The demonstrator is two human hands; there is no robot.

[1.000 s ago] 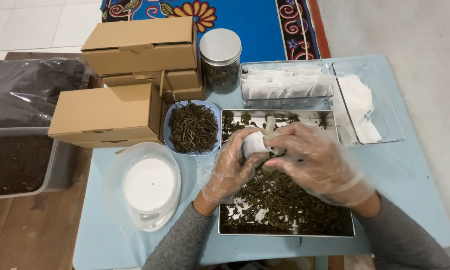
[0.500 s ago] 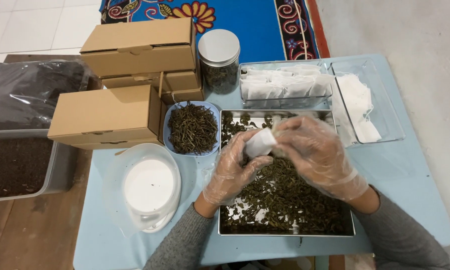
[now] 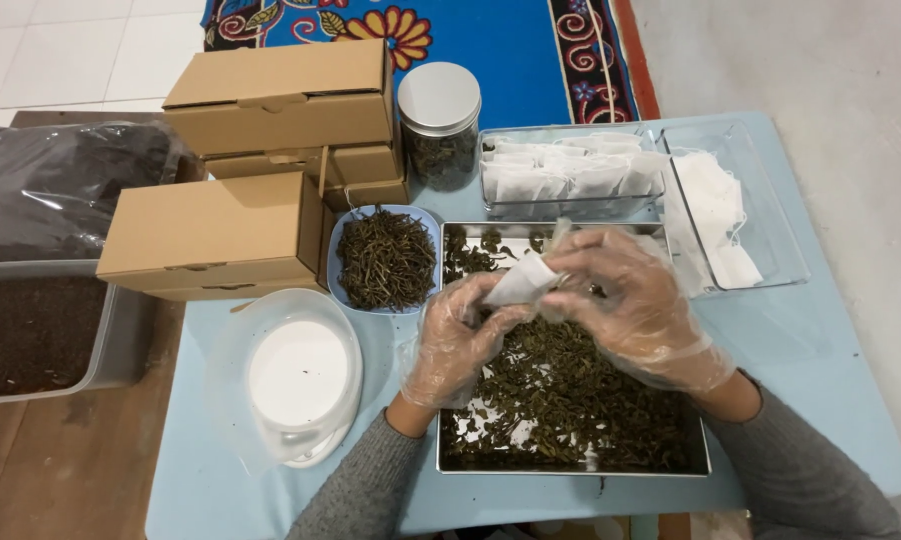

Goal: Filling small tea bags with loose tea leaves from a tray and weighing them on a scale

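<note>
Sachet (image 3: 521, 280) pinched between left hand (image 3: 461, 340) and right hand (image 3: 626, 305).

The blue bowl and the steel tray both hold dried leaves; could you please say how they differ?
The blue bowl is small and rounded, heaped full; the steel tray is large and rectangular, its leaves spread thin. Both gloved hands work above the tray, not the bowl. Both rest on the blue table.

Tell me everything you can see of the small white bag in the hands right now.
The bag is a small white pouch, thin like filter paper, slightly crumpled and tilted. It is held above the metal tray of loose dried leaves. The gloved left hand supports it from below; the gloved right hand pinches its upper right edge. Its contents cannot be seen.
</note>
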